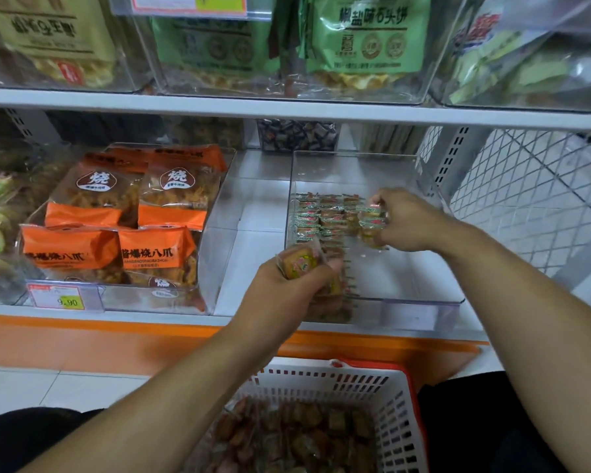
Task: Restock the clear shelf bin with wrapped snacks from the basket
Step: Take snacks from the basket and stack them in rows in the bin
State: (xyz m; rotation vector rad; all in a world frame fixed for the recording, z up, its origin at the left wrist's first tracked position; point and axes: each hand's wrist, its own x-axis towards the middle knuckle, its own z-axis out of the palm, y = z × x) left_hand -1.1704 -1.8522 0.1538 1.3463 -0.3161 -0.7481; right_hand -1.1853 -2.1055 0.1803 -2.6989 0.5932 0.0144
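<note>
Left hand point(287, 288) grip curled around a bunch of wrapped snacks point(301, 266), at the bin's point(406, 303) front left corner. Right hand point(406, 221) grip pinches more snacks point(372, 223), fingers curled, inside the bin toward its right side. Rows of snacks point(316, 216) stand packed along the bin's back left; front right floor bare. Bin sits on the lower shelf point(260, 268) at its front edge. Orange packs point(123, 216) fill the bin to the left, with a price tag point(57, 297). White basket point(382, 404) below the shelf edge holds loose snacks point(297, 435).
</note>
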